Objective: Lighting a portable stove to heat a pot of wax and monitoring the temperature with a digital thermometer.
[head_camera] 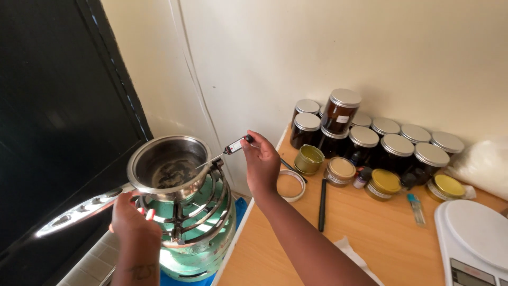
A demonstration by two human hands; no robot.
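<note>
Cream wall [317,47] and dark panel [58,106] bound the room. Wooden surface [381,233], at 4 o'clock, carries dark jars [370,140] and a white scale [473,235]. Green gas burner [198,233] at 7 o'clock supports a steel saucepan [168,167]. Left hand [132,220] grips the pan handle [79,212]; right hand [260,161] pinches a probe thermometer [233,147], tip inside the pan.

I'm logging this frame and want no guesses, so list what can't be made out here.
- Thermometer reading: display too small, head view.
- Pot contents: dark, blurred by glare.
- Burner knob: left hand covers it.
- Kitchen scale: cut off by the frame's edge.
- Back-row jars: contents hidden behind dark glass.
- Right hand: fingertips hide the thermometer's end.
</note>
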